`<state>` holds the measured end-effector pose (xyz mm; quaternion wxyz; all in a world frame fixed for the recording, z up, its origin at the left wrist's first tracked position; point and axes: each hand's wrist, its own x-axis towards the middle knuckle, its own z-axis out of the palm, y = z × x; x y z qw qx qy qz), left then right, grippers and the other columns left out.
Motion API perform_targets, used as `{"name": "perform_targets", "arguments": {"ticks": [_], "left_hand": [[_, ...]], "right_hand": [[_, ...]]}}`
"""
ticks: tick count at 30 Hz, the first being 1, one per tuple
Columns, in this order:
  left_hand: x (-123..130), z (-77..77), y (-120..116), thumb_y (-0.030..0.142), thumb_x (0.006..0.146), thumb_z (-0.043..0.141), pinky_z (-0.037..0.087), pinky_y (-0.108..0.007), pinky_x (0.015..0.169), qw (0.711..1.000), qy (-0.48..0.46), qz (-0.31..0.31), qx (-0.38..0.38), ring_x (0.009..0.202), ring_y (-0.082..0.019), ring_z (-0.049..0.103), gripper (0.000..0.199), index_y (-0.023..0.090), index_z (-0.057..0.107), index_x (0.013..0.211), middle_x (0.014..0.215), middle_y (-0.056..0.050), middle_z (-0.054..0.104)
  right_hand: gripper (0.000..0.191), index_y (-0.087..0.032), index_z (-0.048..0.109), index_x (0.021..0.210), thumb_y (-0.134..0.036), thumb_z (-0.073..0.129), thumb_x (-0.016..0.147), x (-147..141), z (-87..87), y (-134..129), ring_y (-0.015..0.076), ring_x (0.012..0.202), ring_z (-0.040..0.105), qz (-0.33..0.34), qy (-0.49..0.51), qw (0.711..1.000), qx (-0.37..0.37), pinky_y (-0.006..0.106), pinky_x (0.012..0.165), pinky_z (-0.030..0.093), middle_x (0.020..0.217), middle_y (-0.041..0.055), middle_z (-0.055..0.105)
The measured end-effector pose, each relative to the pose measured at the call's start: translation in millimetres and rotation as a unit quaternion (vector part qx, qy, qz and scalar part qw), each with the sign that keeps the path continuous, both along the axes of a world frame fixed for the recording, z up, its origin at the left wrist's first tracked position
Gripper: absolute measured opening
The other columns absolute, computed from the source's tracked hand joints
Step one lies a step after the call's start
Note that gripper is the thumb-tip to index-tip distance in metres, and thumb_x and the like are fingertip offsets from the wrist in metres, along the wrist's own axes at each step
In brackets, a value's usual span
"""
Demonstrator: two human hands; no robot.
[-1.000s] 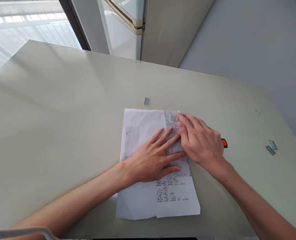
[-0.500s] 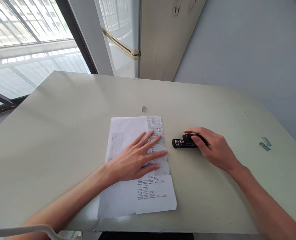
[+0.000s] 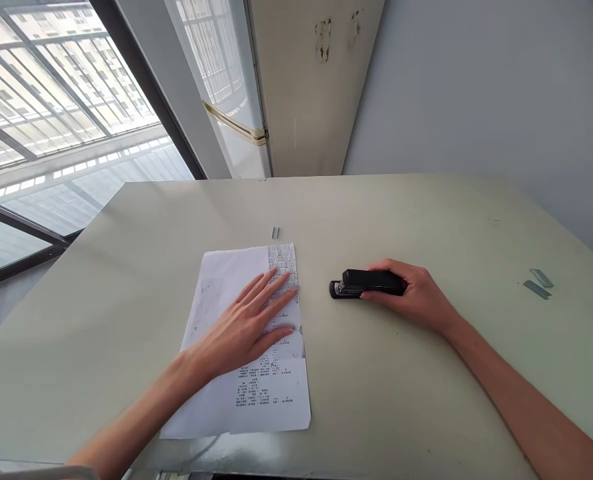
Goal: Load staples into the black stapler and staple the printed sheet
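My left hand [image 3: 249, 327] lies flat with fingers spread on a stack of printed paper sheets [image 3: 271, 417]. Part of the print and the middle of the stack are hidden beneath it. To the right, my right hand [image 3: 411, 293] grips a black stapler [image 3: 371, 281] around its rear end, thumb on the near side and fingers on the far side. The stapler rests on the table, its front end pointing left towards the paper with a gap between them. Just beyond the paper's top edge is a short grey staple strip [image 3: 275, 233].
Two more staple strips [image 3: 537, 290] lie at the right of the pale table [image 3: 401, 213]. Behind the table stands a fridge [image 3: 306, 100], with a grey wall [image 3: 476, 87] to its right. A window [image 3: 61, 100] with railings outside is at the left.
My right hand has closed around the stapler's sides, where before its fingers were looser over the top. My left hand stays flat on the paper. The whole view has shifted slightly.
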<state>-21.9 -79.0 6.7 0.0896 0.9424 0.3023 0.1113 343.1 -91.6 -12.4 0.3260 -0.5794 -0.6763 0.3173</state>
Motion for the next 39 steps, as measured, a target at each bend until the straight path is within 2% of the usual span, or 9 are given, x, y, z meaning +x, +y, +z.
{"name": "perform_targets", "arguments": {"ticks": [7,13,17,22,25,29,32,35,39], "left_hand": [[4.1,3.1,1.3,0.044,0.113,0.048,0.030,-0.057,0.132,0.999,0.045,-0.011,0.009,0.164,-0.032,0.019,0.060,0.036,0.031,0.169,0.178,-0.002,0.022],[-17.4,8.3,18.9,0.040,0.113,0.047,0.027,-0.060,0.133,0.997,0.066,-0.010,0.027,0.163,-0.032,0.026,0.056,0.037,0.035,0.167,0.176,-0.001,0.026],[-33.0,12.9,33.4,0.043,0.112,0.047,0.029,-0.060,0.132,0.997,0.074,0.002,0.003,0.163,-0.031,0.027,0.054,0.043,0.038,0.165,0.176,0.004,0.027],[-45.4,14.3,46.7,0.053,0.111,0.045,0.033,-0.058,0.131,0.995,0.039,0.086,-0.010,0.162,-0.031,0.031,0.059,0.038,0.036,0.167,0.173,0.001,0.036],[-57.2,13.3,51.7,0.060,0.109,0.043,0.032,-0.060,0.131,0.989,0.052,0.141,-0.012,0.162,-0.033,0.030,0.063,0.035,0.038,0.167,0.172,-0.001,0.038],[-86.2,9.9,52.9,0.066,0.107,0.038,0.029,-0.062,0.130,0.974,0.063,0.215,-0.009,0.162,-0.036,0.029,0.069,0.031,0.038,0.166,0.173,-0.004,0.038],[-111.0,4.7,50.5,0.063,0.107,0.036,0.031,-0.060,0.130,0.960,0.067,0.271,-0.018,0.162,-0.035,0.029,0.068,0.030,0.038,0.166,0.174,-0.005,0.035],[-126.8,-1.0,48.1,0.059,0.108,0.036,0.030,-0.060,0.130,0.953,0.078,0.292,-0.028,0.162,-0.036,0.027,0.067,0.030,0.035,0.168,0.177,-0.005,0.028],[-129.5,-4.2,48.2,0.057,0.108,0.037,0.029,-0.063,0.130,0.951,0.076,0.299,-0.022,0.163,-0.037,0.026,0.065,0.033,0.035,0.168,0.177,-0.005,0.028]], "right_hand": [[0.039,-0.026,0.075,0.101,-0.062,0.081,0.084,-2.9,8.3,0.1,0.0235,0.085,0.071,0.006,0.052,0.999,-0.014,0.035,0.071,0.058,0.098,0.0050,0.078],[0.039,-0.026,0.076,0.101,-0.061,0.082,0.083,-2.7,8.0,2.5,0.0235,0.086,0.071,0.000,0.076,0.997,-0.016,0.035,0.072,0.056,0.098,0.0040,0.078],[0.040,-0.026,0.075,0.101,-0.061,0.083,0.081,-1.9,9.7,3.8,0.0239,0.086,0.071,-0.004,0.084,0.996,-0.026,0.036,0.072,0.056,0.100,0.0048,0.078],[0.042,-0.026,0.074,0.101,-0.063,0.081,0.081,-0.7,14.0,4.6,0.0249,0.089,0.070,0.007,0.074,0.997,-0.033,0.036,0.071,0.056,0.104,0.0056,0.078],[0.040,-0.027,0.073,0.104,-0.061,0.079,0.083,1.2,11.1,4.4,0.0251,0.091,0.070,0.015,0.059,0.998,-0.023,0.037,0.073,0.056,0.106,0.0054,0.078],[0.037,-0.028,0.073,0.107,-0.057,0.079,0.085,2.9,6.3,3.4,0.0247,0.092,0.070,0.019,0.052,0.998,-0.021,0.037,0.076,0.056,0.109,0.0045,0.077],[0.035,-0.028,0.073,0.105,-0.056,0.079,0.085,2.3,6.4,2.6,0.0244,0.092,0.070,0.017,0.056,0.998,-0.023,0.037,0.076,0.055,0.108,0.0040,0.077],[0.036,-0.027,0.073,0.104,-0.057,0.080,0.085,1.3,7.8,1.9,0.0249,0.092,0.069,0.015,0.060,0.998,-0.024,0.038,0.078,0.055,0.107,0.0047,0.077],[0.038,-0.027,0.073,0.104,-0.060,0.080,0.084,1.8,6.6,0.9,0.0247,0.090,0.070,0.010,0.062,0.998,-0.030,0.038,0.076,0.057,0.105,0.0048,0.077]]}}
